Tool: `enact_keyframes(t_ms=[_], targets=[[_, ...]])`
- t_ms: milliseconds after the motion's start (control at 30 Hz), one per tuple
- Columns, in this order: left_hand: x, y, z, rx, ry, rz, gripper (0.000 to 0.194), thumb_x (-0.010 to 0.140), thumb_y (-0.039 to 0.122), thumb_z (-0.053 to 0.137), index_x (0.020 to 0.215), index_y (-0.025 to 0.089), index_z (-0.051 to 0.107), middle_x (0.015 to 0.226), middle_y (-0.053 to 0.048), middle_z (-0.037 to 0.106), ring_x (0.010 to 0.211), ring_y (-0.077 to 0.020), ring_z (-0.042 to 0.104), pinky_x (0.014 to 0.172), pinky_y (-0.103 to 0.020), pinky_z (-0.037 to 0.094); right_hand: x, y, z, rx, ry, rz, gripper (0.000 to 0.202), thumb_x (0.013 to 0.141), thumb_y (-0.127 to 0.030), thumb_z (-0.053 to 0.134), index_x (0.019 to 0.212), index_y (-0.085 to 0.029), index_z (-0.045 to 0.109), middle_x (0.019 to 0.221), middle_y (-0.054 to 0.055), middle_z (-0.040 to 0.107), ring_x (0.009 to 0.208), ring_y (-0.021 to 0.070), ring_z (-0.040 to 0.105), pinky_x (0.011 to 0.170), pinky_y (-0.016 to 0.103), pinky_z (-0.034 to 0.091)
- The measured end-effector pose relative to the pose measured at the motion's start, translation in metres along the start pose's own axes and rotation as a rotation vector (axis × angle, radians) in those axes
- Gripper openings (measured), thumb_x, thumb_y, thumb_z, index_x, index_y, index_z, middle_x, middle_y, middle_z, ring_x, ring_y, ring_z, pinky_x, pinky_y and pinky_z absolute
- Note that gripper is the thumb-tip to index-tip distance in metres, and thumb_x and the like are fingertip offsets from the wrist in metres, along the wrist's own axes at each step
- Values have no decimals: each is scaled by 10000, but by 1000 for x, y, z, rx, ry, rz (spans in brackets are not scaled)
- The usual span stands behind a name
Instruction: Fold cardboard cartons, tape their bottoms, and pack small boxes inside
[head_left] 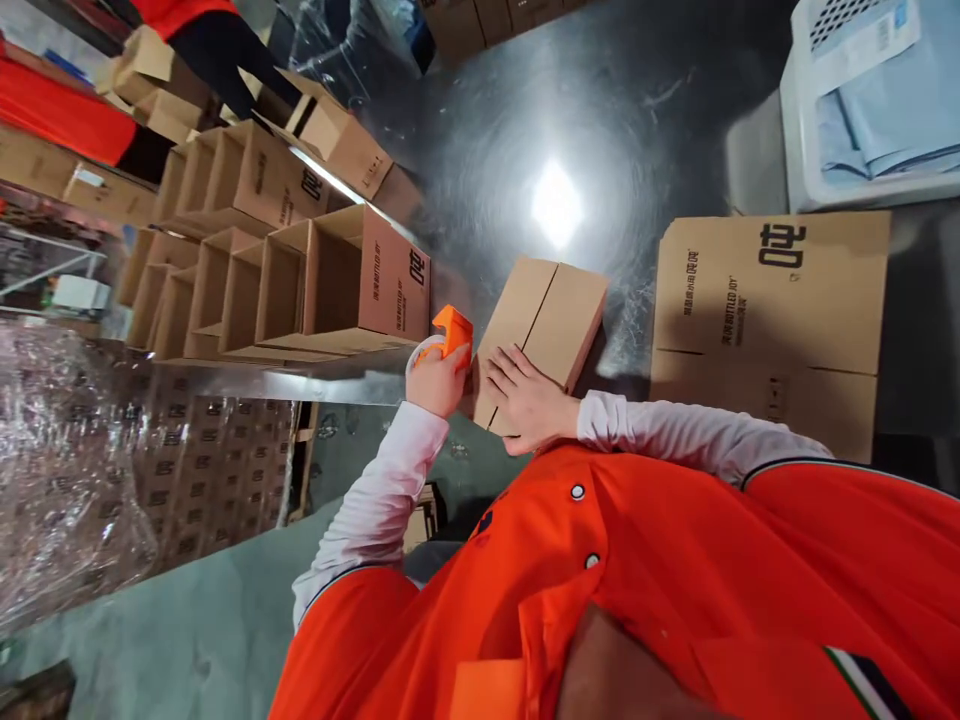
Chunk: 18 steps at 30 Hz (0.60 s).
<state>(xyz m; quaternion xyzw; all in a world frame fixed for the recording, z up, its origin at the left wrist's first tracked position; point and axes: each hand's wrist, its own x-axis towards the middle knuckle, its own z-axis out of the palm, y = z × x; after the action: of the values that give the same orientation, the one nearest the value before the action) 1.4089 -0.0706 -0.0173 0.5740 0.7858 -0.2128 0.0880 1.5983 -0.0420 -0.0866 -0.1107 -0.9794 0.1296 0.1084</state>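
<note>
In the head view, my left hand (436, 384) is closed around an orange tape dispenser (454, 328) with a roll of tape at its side. It is just left of a small cardboard box (546, 300) on the metal table. That box lies at a slant, with a dark seam running between its closed flaps. My right hand (534, 402) rests flat on top of the box near its front end, fingers spread. To the right is a flattened carton (772, 300) with black print.
Several open cartons (391, 275) stand in rows on the left of the metal table (480, 180). A white basket (796, 130) holds blue-grey folded material at the back right. Wrapped stacked cartons (202, 470) are on the floor at left. Other people in red tops are at the upper left.
</note>
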Motion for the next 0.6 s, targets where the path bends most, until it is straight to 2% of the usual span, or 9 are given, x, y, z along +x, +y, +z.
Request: enact_keyframes(t_ms=[100, 167, 200, 267, 333, 433, 500, 567, 600], targets=[[2, -1, -6, -32, 14, 12, 502, 1016, 292, 503, 1481, 243, 687, 1283, -169, 698, 1202, -308, 686, 1054, -379, 543, 2, 2, -1, 52, -99, 33, 1096, 849, -675, 637, 1580, 121, 458, 1684, 347, 302, 1612, 516, 226, 1346, 652, 108], [4, -5, -18, -86, 31, 22, 517, 985, 333, 576, 1480, 227, 678, 1269, -161, 697, 1201, -300, 689, 1056, -360, 547, 2, 3, -2, 104, -165, 39, 1132, 881, -702, 620, 1624, 120, 388, 1725, 327, 209, 1646, 480, 150, 1372, 601, 88], [6, -7, -26, -110, 41, 25, 567, 953, 385, 643, 1495, 217, 662, 1257, -158, 695, 1195, -303, 692, 1057, -358, 551, 1, 4, -3, 130, -183, 41, 1152, 892, -726, 612, 1639, 115, 363, 1737, 315, 178, 1657, 464, 115, 1380, 583, 74], [11, -10, -50, -134, 72, 31, 802, 817, 489, 809, 1541, 207, 610, 1240, -144, 694, 1175, -313, 696, 1060, -366, 556, -1, 3, -4, 173, -192, 46, 1198, 894, -777, 607, 1655, 109, 335, 1750, 301, 139, 1668, 446, 55, 1390, 562, 46], [19, -6, -79, -126, 115, 61, 983, 676, 492, 912, 1559, 205, 588, 1242, -125, 702, 1164, -310, 695, 1070, -374, 551, 0, 1, -5, 195, -187, 57, 1231, 883, -801, 622, 1660, 108, 327, 1754, 297, 111, 1670, 442, 25, 1394, 557, 36], [44, 15, -128, -136, 186, 147, 827, 722, 403, 835, 1496, 180, 650, 1245, -87, 737, 1154, -268, 702, 1085, -369, 529, 6, -3, -4, 211, -207, 70, 1236, 880, -787, 647, 1664, 110, 319, 1752, 301, 88, 1669, 443, 33, 1398, 562, 51], [74, 40, -160, -216, 199, 243, 705, 795, 375, 711, 1458, 137, 680, 1267, -49, 748, 1166, -233, 704, 1079, -344, 507, 13, -6, -1, 212, -242, 68, 1223, 881, -772, 656, 1666, 105, 324, 1749, 303, 90, 1666, 453, 47, 1397, 578, 60], [113, 72, -185, -321, 142, 310, 663, 853, 365, 590, 1444, 80, 681, 1264, -10, 744, 1200, -224, 689, 1055, -322, 477, 19, -9, 4, 218, -265, 64, 1179, 876, -737, 673, 1660, 87, 359, 1750, 293, 115, 1662, 462, 70, 1395, 596, 63], [134, 90, -195, -347, 64, 321, 651, 876, 356, 544, 1426, 37, 684, 1228, -2, 744, 1212, -232, 679, 1035, -320, 464, 21, -11, 8, 229, -257, 63, 1146, 872, -710, 680, 1655, 72, 382, 1752, 282, 134, 1662, 462, 84, 1395, 602, 62]])
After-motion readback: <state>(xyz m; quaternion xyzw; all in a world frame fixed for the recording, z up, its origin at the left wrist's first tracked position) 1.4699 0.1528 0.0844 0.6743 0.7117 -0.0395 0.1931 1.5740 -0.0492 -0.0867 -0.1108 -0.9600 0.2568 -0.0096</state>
